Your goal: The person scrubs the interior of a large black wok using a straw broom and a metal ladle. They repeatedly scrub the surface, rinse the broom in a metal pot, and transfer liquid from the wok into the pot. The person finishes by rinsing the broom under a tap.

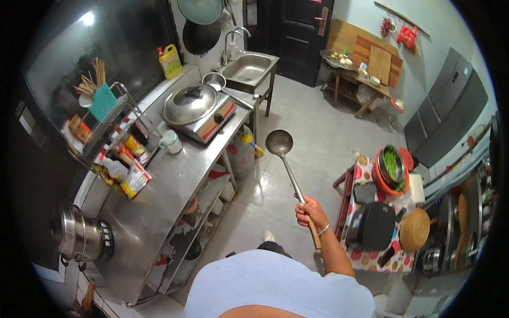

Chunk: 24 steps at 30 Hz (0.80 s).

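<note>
My right hand (312,212) is closed around the handle of a long metal ladle (290,172). Its round, dark bowl points away from me over the grey floor, and the wooden end of the handle sticks out below my fist. A bracelet is on that wrist. My left hand does not show. Ahead to the left, a wok with a domed metal lid (186,106) sits on a portable stove (218,121) on the steel counter (175,177). Beside the stove lies a small long-handled pan (214,81).
Left, a rack (114,119) holds bottles and chopsticks; a steamer pot (79,233) stands nearer. A steel sink (249,69) is beyond the stove. On my right, a covered table (363,169) bears a red basin of greens (391,172) and a black appliance (371,225). A fridge (448,106) stands far right.
</note>
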{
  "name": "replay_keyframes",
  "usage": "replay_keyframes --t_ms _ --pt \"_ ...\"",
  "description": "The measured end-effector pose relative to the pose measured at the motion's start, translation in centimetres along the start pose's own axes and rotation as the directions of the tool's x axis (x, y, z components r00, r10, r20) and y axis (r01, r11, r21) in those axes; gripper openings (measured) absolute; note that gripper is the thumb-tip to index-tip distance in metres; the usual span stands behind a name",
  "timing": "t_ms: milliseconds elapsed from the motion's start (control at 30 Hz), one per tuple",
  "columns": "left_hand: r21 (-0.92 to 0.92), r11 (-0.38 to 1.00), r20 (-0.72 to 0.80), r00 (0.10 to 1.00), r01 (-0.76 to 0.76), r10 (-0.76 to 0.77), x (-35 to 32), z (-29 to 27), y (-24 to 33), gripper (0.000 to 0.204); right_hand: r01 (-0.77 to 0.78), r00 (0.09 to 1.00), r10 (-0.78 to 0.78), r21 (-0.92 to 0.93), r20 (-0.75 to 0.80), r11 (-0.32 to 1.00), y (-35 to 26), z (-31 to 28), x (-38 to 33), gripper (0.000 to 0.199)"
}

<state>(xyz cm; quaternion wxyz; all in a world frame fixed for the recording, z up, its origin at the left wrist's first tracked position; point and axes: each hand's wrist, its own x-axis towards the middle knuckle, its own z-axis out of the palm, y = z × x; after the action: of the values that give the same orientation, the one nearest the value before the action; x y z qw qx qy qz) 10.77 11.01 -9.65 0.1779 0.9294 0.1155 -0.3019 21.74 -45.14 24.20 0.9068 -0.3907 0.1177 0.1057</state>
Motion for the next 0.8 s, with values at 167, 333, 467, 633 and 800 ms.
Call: replay_keyframes --t_ms 167,333,467,633,800 --pt "-0.032 0.994 -0.009 0.995 0.102 -0.102 2.6 -2.1 5.7 0.021 0.078 0.996 -0.08 -0.033 -0.046 0.996 -7.0 -2.3 11.1 0.025" --pt "-0.084 0.986 0.003 0.99 0.143 -0.143 5.2 -3.3 10.5 0.021 0.185 0.978 -0.197 -0.168 -0.061 0.968 -13.4 -2.6 23.8 0.007" --pt "-0.151 0.965 -0.009 0.976 0.215 -0.219 6.5 -4.8 12.2 0.022 0.272 0.95 -0.304 -0.285 -0.076 0.919 -16.2 1.1 35.8 0.01" --pt "-0.171 0.941 0.012 0.956 0.292 -0.294 9.2 -6.6 11.6 0.022 0.303 0.856 -0.501 -0.666 -0.124 0.682 -17.6 2.4 49.9 0.009" --pt "-0.227 0.923 0.035 0.949 0.312 -0.313 14.9 -8.2 14.5 0.022 0.166 0.583 -0.81 -0.985 0.063 0.042 -20.7 3.3 60.1 0.022"
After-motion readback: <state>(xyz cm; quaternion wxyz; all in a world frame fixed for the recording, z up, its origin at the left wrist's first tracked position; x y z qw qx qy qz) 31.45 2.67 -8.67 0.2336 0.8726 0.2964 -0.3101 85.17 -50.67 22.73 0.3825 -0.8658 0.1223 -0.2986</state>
